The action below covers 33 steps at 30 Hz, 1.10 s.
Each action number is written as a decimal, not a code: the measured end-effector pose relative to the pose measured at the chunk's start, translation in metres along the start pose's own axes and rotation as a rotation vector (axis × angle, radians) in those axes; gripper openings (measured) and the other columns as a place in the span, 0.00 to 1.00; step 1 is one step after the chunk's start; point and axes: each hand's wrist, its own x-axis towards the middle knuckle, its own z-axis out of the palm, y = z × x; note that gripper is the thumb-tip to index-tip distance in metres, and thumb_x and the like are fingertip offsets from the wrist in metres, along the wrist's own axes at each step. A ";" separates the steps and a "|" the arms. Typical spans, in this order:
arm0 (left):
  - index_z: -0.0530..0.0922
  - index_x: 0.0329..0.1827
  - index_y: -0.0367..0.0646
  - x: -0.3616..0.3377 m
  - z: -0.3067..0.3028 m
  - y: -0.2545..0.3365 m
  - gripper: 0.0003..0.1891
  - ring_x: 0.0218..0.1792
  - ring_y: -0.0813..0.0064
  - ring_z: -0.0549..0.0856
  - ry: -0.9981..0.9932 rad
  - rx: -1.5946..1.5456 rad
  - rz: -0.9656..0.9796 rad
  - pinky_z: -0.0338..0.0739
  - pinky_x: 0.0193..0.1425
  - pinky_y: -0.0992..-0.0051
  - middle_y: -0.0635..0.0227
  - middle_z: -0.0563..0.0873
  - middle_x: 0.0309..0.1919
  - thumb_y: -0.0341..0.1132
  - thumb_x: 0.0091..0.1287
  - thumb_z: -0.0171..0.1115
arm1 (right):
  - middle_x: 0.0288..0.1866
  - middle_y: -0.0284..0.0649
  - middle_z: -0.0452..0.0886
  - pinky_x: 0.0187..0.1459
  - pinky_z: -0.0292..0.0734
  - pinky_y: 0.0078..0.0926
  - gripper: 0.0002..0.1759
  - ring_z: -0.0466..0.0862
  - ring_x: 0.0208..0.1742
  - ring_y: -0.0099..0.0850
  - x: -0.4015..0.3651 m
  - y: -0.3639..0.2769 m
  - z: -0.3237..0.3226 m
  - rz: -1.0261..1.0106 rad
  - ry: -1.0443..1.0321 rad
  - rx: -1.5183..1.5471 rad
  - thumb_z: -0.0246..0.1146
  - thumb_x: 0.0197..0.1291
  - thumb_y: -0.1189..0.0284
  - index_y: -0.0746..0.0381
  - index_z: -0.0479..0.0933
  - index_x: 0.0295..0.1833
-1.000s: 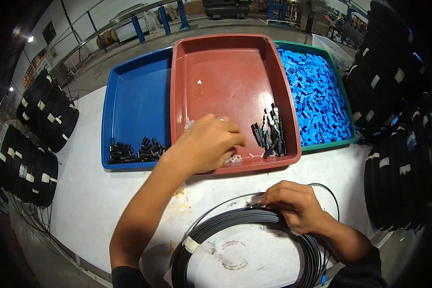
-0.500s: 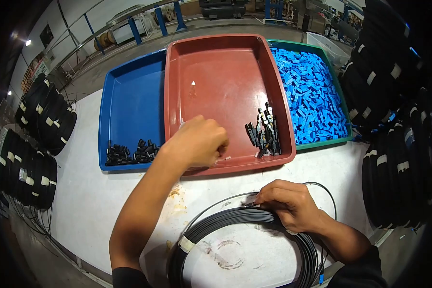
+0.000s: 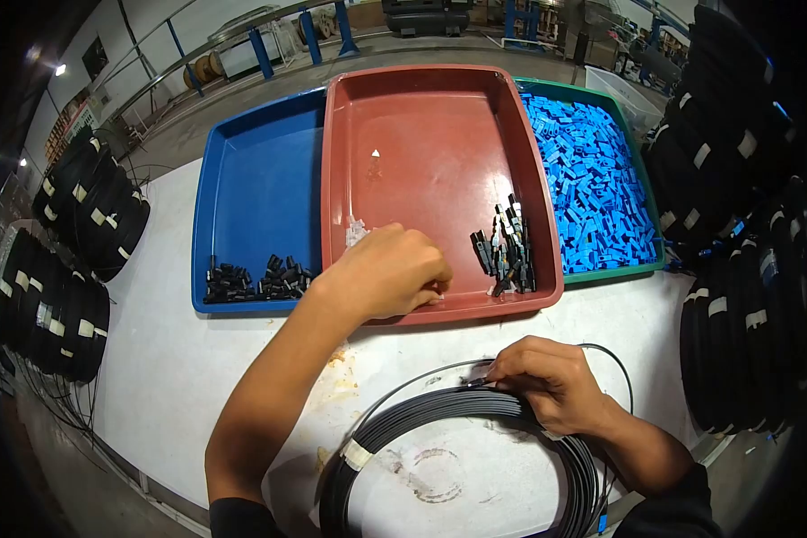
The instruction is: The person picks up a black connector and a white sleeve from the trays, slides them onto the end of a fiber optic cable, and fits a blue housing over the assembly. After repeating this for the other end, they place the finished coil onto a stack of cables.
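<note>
My left hand (image 3: 393, 272) reaches over the front rim of the red tray (image 3: 489, 312), fingers curled down in a pinch near the tray floor. What lies between its fingertips is hidden. Small whitish clear pieces (image 3: 356, 231) lie beside that hand in the tray. My right hand (image 3: 556, 381) pinches the end of a black cable (image 3: 479, 383) just above the far side of the cable coil (image 3: 421, 412). A dark, slim tip sticks out to the left of its fingers. The coil lies flat on the table, bound with whitish tape (image 3: 357, 455).
Slim black and silver parts (image 3: 508, 251) are piled in the red tray's right corner. To the left, a blue tray (image 3: 260, 184) holds short black parts (image 3: 258, 280); a green tray (image 3: 659, 242) holds many blue connector pieces (image 3: 592, 188). Stacked cable coils (image 3: 735, 350) flank the table.
The view has shifted slightly, so the trays appear farther right. My left hand has moved a little right and down in the red tray, exposing more whitish pieces. My right hand keeps its grip.
</note>
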 end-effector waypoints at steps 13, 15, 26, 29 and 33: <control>0.87 0.31 0.45 -0.011 -0.016 -0.009 0.03 0.41 0.61 0.86 0.105 0.195 0.005 0.77 0.49 0.62 0.67 0.89 0.32 0.28 0.54 0.68 | 0.42 0.44 0.86 0.45 0.83 0.33 0.10 0.88 0.43 0.40 0.001 0.000 0.001 -0.005 0.015 0.005 0.68 0.59 0.87 0.66 0.84 0.45; 0.87 0.32 0.43 -0.021 -0.022 -0.004 0.04 0.41 0.61 0.85 0.338 0.031 -0.036 0.77 0.50 0.63 0.67 0.89 0.33 0.28 0.54 0.67 | 0.41 0.44 0.86 0.45 0.83 0.33 0.10 0.88 0.43 0.40 0.000 0.000 0.000 -0.012 0.018 -0.005 0.68 0.59 0.87 0.66 0.84 0.45; 0.89 0.42 0.36 -0.050 0.000 0.088 0.08 0.36 0.80 0.87 0.566 -0.644 -0.357 0.80 0.43 0.78 0.67 0.92 0.36 0.26 0.61 0.78 | 0.41 0.47 0.85 0.43 0.82 0.37 0.11 0.87 0.41 0.46 -0.005 0.002 0.003 -0.065 0.170 -0.069 0.67 0.58 0.85 0.64 0.81 0.46; 0.87 0.41 0.35 -0.057 0.027 0.092 0.08 0.40 0.75 0.90 0.584 -0.989 -0.433 0.85 0.49 0.76 0.63 0.92 0.37 0.22 0.61 0.77 | 0.42 0.48 0.85 0.43 0.82 0.37 0.10 0.87 0.41 0.46 -0.005 -0.001 0.002 -0.059 0.221 -0.091 0.68 0.60 0.83 0.65 0.80 0.47; 0.89 0.39 0.36 -0.066 0.049 0.089 0.08 0.39 0.78 0.90 0.662 -1.090 -0.409 0.84 0.46 0.76 0.62 0.93 0.36 0.22 0.58 0.79 | 0.42 0.49 0.85 0.43 0.82 0.36 0.09 0.88 0.40 0.45 -0.006 -0.001 0.002 -0.095 0.230 -0.099 0.68 0.61 0.80 0.67 0.79 0.47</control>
